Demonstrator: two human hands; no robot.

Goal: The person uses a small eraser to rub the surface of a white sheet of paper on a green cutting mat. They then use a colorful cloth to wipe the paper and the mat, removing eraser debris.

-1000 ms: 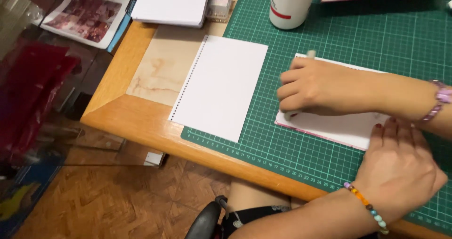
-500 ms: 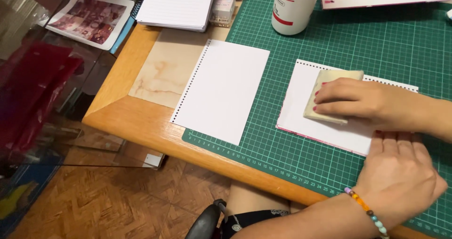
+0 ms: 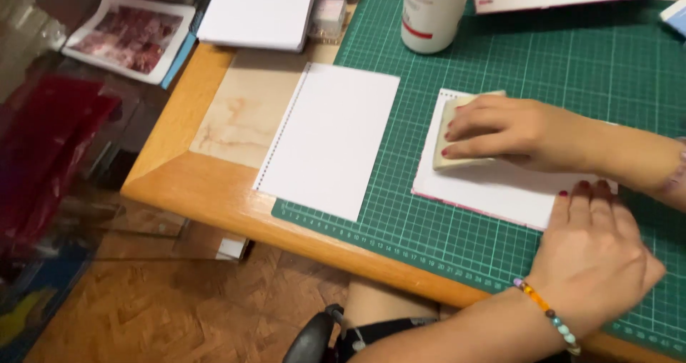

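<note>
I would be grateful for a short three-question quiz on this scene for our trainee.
1. True or false: the right hand presses a beige block onto the white sheet.
2. Where does the white bottle stand? A) on the green cutting mat B) in a sink C) on a shelf
3. Fill in: the left hand, flat on the sheet's near edge, wears a beaded ____ at the wrist.
Key: 1 true; 2 A; 3 bracelet.
</note>
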